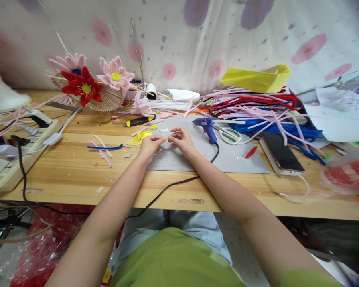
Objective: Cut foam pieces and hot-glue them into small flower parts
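Over the grey cutting mat [179, 162], my left hand [149, 149] and my right hand [183, 142] meet at the fingertips. Both pinch a small yellow piece [167, 138], mostly covered by the fingers. Beside my left hand lies a heap of yellow scraps [141, 137], with a small yellow disc [153, 127] just behind. A yellow-and-black utility knife [140, 120] rests farther back. To the right of my right hand are a blue glue gun [208, 129] and pale-handled scissors [229, 136]. A red piece [251, 152] lies near the mat's right edge.
Fuzzy flowers [85, 88] stand at back left, near a power strip [24, 155]. Bundles of pipe cleaners [257, 115] fill the back right, beside a phone [283, 151]. The glue gun's black cord [167, 187] runs over the table's front edge.
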Action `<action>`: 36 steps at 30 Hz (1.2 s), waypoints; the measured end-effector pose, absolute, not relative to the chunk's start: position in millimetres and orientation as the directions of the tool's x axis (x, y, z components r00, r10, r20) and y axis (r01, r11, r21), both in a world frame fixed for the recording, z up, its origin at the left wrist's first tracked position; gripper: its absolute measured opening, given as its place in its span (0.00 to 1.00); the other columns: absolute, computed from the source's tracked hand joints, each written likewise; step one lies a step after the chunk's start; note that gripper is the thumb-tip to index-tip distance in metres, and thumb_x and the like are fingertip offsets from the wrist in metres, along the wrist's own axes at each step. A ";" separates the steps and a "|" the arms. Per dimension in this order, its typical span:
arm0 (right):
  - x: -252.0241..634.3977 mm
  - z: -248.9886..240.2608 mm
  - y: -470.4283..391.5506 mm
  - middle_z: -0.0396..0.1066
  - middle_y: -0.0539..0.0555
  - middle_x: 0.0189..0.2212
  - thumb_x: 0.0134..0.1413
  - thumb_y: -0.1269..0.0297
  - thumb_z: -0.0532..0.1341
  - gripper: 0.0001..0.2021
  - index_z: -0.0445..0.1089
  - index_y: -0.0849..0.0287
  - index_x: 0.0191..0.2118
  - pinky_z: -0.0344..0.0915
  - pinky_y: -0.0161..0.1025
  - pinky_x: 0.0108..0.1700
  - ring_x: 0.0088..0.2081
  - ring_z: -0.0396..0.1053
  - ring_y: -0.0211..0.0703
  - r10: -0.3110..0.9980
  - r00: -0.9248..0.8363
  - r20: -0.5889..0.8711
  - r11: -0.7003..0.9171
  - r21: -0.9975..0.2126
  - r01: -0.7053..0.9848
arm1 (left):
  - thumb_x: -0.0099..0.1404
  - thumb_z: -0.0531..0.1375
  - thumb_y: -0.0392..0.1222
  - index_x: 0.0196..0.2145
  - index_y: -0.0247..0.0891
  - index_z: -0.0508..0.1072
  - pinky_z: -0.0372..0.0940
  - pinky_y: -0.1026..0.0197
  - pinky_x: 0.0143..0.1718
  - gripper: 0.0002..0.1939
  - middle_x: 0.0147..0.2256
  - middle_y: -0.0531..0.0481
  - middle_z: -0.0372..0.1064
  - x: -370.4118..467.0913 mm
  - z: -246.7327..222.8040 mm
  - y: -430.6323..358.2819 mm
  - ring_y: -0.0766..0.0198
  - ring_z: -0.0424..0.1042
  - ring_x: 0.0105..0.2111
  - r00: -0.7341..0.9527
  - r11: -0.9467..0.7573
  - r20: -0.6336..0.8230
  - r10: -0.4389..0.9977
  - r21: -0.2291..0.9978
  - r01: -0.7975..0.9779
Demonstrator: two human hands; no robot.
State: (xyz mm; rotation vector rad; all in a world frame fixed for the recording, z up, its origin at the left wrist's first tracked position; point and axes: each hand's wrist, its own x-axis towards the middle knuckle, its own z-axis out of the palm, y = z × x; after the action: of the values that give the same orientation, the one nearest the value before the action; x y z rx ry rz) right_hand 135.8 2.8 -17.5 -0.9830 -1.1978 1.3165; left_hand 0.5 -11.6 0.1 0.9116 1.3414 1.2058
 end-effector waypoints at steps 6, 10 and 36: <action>135.8 -16.6 2.0 0.67 0.44 0.23 0.33 0.57 0.67 0.21 0.60 0.55 0.36 0.62 0.32 0.27 0.28 0.67 0.35 0.987 -0.129 0.100 0.077 -0.981 -0.176 | 0.35 0.71 0.44 0.22 0.33 0.74 0.52 0.69 0.17 0.16 0.22 0.51 0.68 -0.1 0.2 -11.9 0.73 0.60 0.20 -0.120 0.187 -0.202 0.972 0.974 -0.126; 135.6 -15.3 1.0 0.66 0.44 0.23 0.32 0.57 0.67 0.22 0.60 0.56 0.36 0.61 0.31 0.27 0.27 0.66 0.35 0.987 -0.131 0.095 0.070 -0.980 -0.187 | 0.33 0.72 0.46 0.22 0.33 0.74 0.51 0.70 0.16 0.19 0.22 0.51 0.67 -0.9 1.8 -13.4 0.73 0.59 0.20 -0.098 0.184 -0.196 0.976 0.975 -0.121; 137.7 -17.8 2.1 0.67 0.44 0.24 0.35 0.58 0.65 0.19 0.60 0.55 0.35 0.60 0.31 0.25 0.28 0.67 0.34 0.991 -0.087 0.097 0.089 -0.992 -0.091 | 0.47 0.66 0.40 0.24 0.33 0.76 0.54 0.68 0.16 0.08 0.18 0.55 0.63 2.9 -1.2 -12.2 0.73 0.56 0.18 -0.127 0.117 -0.120 0.985 0.993 -0.025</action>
State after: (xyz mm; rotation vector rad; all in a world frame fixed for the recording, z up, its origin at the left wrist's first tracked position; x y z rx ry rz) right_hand 137.7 2.1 -17.8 -1.0319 -1.2536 1.2455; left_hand 2.9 -12.2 -1.2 1.0444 1.3441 1.2210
